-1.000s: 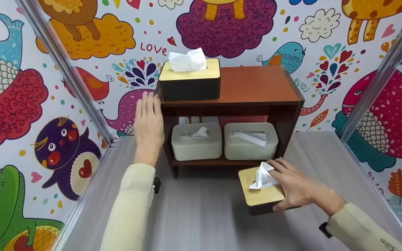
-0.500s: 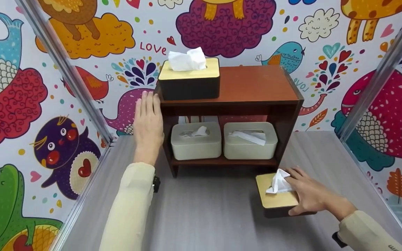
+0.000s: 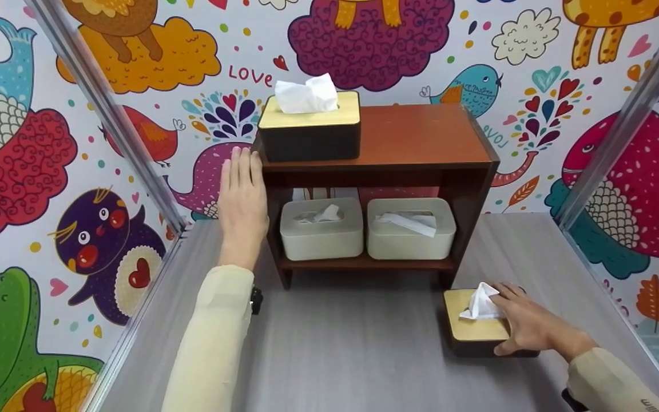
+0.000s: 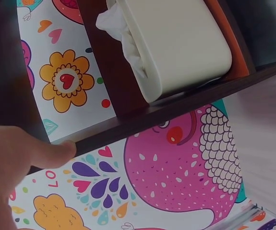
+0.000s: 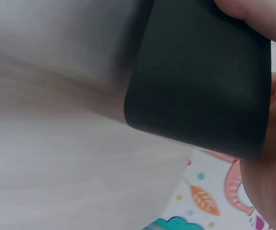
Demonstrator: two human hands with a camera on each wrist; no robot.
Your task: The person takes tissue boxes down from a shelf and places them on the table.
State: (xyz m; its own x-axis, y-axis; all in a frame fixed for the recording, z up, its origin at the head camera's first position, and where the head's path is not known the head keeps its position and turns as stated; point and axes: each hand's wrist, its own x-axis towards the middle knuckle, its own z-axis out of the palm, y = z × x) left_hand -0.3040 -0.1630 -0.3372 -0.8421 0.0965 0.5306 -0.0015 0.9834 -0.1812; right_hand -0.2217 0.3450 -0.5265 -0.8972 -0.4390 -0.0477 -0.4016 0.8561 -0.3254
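Note:
My right hand point(image 3: 535, 323) grips a black tissue box point(image 3: 472, 332) with a pale wooden lid, low over the grey floor at the right of the shelf. White tissue sticks up from its slot beside my fingers. In the right wrist view the black side of the box point(image 5: 200, 81) shows, with my thumb over its edge. My left hand point(image 3: 242, 206) lies with straight fingers along the left side of the brown wooden shelf point(image 3: 421, 134). The left wrist view has the thumb point(image 4: 56, 151) against the front edge of that side panel.
A matching black tissue box point(image 3: 309, 140) stands on the shelf's top left. Two grey-beige tissue boxes, a left one point(image 3: 321, 237) and a right one point(image 3: 412, 237), sit side by side on the lower board. Cartoon-printed walls with metal corner posts point(image 3: 118, 123) enclose the floor point(image 3: 335, 343).
My right hand has carried the black tissue box to the right, away from the shelf's front, and slightly nearer me. The left hand has stayed at the shelf's side.

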